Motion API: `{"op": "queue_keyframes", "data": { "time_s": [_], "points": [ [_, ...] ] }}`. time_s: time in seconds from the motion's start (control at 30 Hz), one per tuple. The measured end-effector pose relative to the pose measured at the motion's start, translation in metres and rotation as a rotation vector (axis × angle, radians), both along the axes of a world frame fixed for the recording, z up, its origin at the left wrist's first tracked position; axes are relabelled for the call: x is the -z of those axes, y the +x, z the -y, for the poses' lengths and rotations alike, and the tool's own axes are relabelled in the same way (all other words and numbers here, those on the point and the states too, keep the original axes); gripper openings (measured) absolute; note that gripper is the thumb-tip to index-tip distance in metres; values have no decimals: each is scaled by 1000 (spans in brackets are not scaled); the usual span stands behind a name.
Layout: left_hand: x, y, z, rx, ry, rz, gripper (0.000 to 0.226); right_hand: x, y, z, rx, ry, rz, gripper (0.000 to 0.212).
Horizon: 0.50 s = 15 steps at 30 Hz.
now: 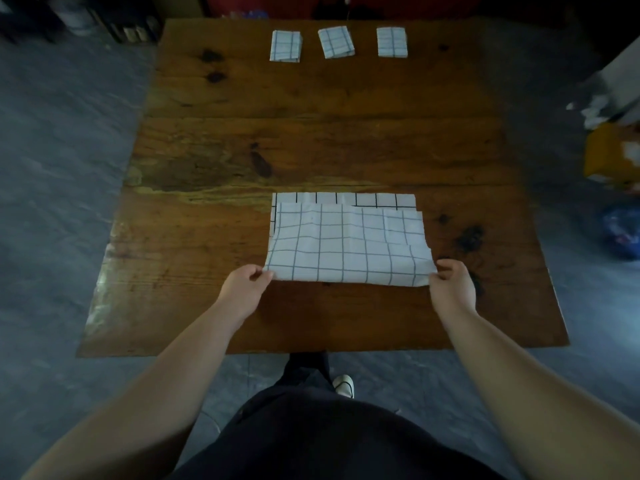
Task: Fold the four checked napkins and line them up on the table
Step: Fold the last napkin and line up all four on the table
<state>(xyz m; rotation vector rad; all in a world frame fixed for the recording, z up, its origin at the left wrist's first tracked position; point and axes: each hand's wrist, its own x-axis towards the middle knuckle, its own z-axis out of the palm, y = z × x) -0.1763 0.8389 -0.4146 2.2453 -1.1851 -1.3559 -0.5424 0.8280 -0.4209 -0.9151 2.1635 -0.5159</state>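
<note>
The fourth checked napkin (346, 244) lies on the near half of the worktop (311, 133), doubled over once. Its top layer sits askew, so a strip of the lower layer shows along the side towards the worktop's far edge. The left hand (246, 285) pinches the napkin's near-left corner between thumb and curled fingers (258, 271), and the right hand (450, 284) pinches the near-right corner the same way.

The cloth looks thin, light and limp. It ripples between the two hands and will likely sag or slide out of line unless kept taut. The corners are the sound places to hold, since a grip mid-edge would let the ends droop. The uneven layers at the right side probably need squaring before the next fold.

Along the worktop's far edge stand a left folded napkin (285, 46), a middle folded napkin (336, 42), slightly turned, and a right folded napkin (391, 42), each well apart from the next. Bare wood lies between them and the open cloth, so nothing blocks the way there. Room for a fourth seems to remain beside the row at the far edge.

Off the worktop's right side, a yellow object (606, 161) and a blue bag (623, 233) sit on the floor, out of the way.
</note>
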Motion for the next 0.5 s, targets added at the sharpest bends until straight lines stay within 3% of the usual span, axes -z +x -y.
{"op": "queue_keyframes", "data": {
  "time_s": [0.17,0.33,0.5],
  "points": [
    [-2,2,1,161,13,112,20,1,1,-3,-80,-20,-32,39],
    [3,-8,1,77,-24,202,30,-2,21,-11,-78,-89,-80,42],
    [-1,-18,-10,168,-96,370,57,-4,50,-38,-574,-164,-174,36]
  ]
}}
